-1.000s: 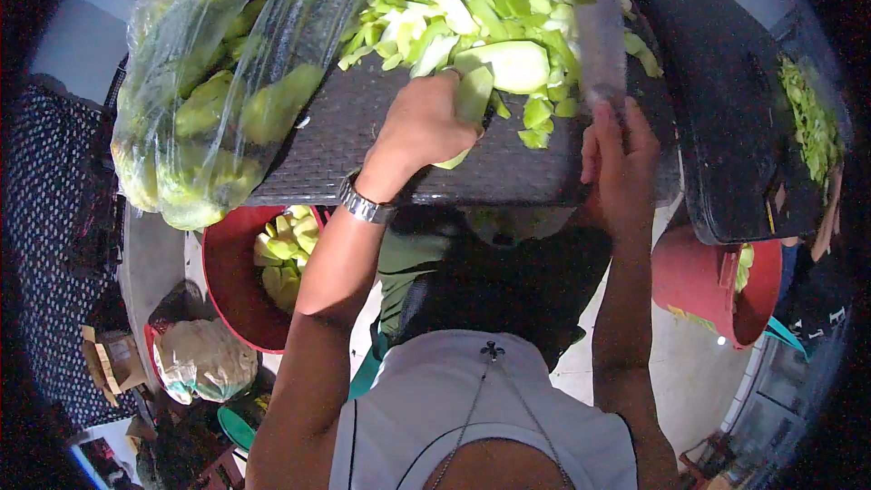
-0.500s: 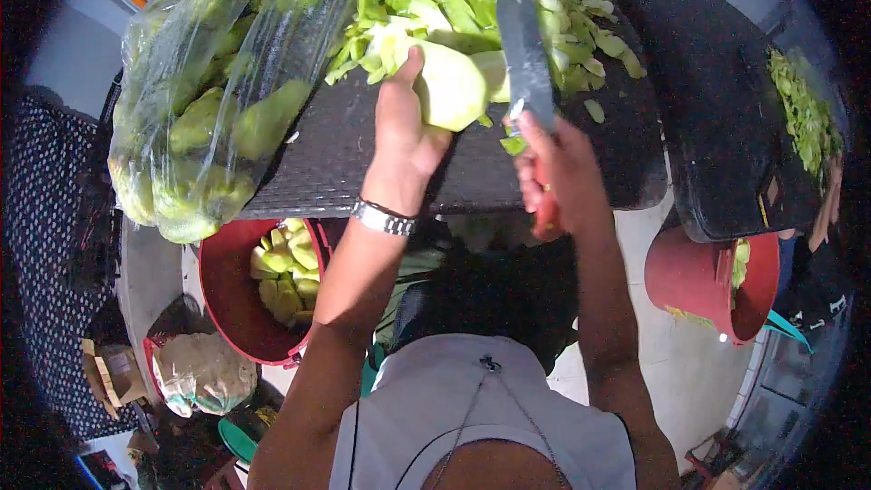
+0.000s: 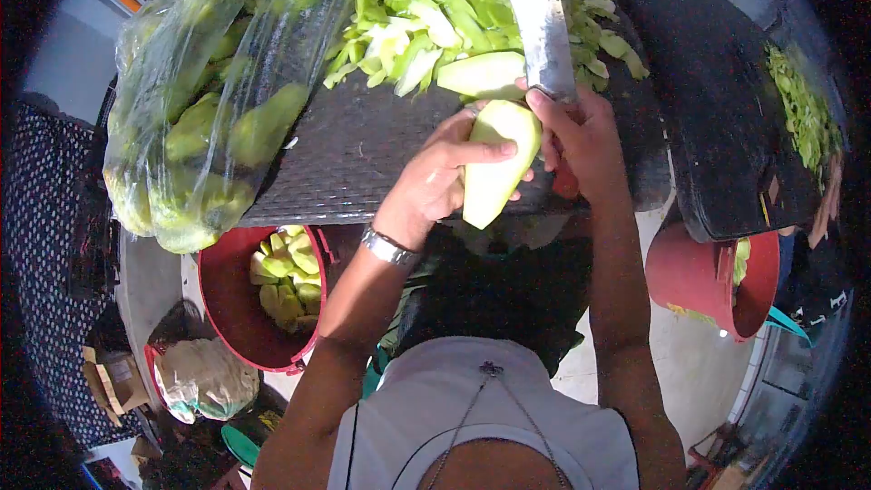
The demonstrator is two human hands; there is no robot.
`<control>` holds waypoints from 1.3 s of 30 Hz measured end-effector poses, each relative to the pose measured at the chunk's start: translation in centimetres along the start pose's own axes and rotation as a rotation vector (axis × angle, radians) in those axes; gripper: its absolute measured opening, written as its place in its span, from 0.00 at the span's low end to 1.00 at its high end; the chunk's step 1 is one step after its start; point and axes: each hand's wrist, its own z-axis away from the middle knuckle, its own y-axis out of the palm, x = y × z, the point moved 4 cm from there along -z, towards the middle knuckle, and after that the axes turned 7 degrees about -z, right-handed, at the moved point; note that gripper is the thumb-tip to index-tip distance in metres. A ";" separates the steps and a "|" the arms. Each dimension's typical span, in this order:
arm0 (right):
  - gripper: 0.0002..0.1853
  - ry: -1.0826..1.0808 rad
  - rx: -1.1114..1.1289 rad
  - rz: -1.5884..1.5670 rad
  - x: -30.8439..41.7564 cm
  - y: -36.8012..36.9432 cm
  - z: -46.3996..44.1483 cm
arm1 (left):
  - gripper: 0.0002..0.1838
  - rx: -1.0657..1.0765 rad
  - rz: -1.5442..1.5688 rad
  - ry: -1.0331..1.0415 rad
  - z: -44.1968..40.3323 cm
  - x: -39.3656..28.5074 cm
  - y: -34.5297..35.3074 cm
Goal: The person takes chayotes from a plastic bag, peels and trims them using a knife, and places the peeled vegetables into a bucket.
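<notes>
My left hand [image 3: 458, 168] is closed round a peeled pale-green fruit [image 3: 494, 177], its thumb lying across the front. The fruit is tilted, one end pointing down toward the table's near edge. In my right hand [image 3: 576, 132] is a large knife [image 3: 537, 18] with a broad blade pointing away from me; part of its red handle shows below the fingers. The fingers of my right hand are close beside the fruit; whether they touch it I cannot tell. Behind both hands, another pale peeled piece [image 3: 481, 75] lies against a heap of green peelings [image 3: 454, 0].
A clear plastic bag [image 3: 204, 127] of green fruit sits on the dark table [image 3: 354, 145] at left. Below it stands a red bucket [image 3: 207, 281] holding peeled pieces. At right are a second dark table [image 3: 717, 109] with peelings and another red bucket [image 3: 685, 268].
My left hand has drawn the fruit toward me and turned it downward, uncovering the piece behind. My right hand has come up closer to it, and the knife blade now reaches farther away.
</notes>
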 end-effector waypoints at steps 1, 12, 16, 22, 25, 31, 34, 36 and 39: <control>0.15 -0.152 -0.086 0.156 0.8 -0.3 0.0 | 0.31 -0.003 0.048 0.002 -0.3 0.6 -0.2; 0.31 -0.272 0.068 0.832 4.3 -0.5 3.3 | 0.34 -0.173 -0.465 0.269 -1.0 -0.7 0.3; 0.43 -0.399 0.153 0.874 3.2 0.3 4.1 | 0.33 -0.303 -0.815 0.354 -0.2 -0.9 0.5; 0.43 -0.473 0.202 0.892 2.3 0.3 3.8 | 0.29 -0.391 -0.980 0.350 0.4 -0.4 0.7; 0.39 -0.504 0.232 0.842 2.0 0.0 3.2 | 0.25 -0.339 -0.927 0.363 0.8 -0.8 1.0; 0.30 -0.518 0.248 0.986 1.8 -0.9 1.2 | 0.21 -0.266 -0.443 0.216 0.3 0.0 0.4; 0.26 -0.392 0.152 1.000 0.5 -2.4 -0.4 | 0.20 -0.289 -0.361 0.217 1.2 -0.7 0.3; 0.22 -0.535 0.039 1.136 -0.2 -5.7 -0.8 | 0.19 -0.341 -0.364 0.220 2.2 -1.5 -0.2; 0.21 -0.496 0.043 1.121 0.0 -6.0 -1.3 | 0.16 -0.448 -0.248 0.173 1.8 -1.8 -2.0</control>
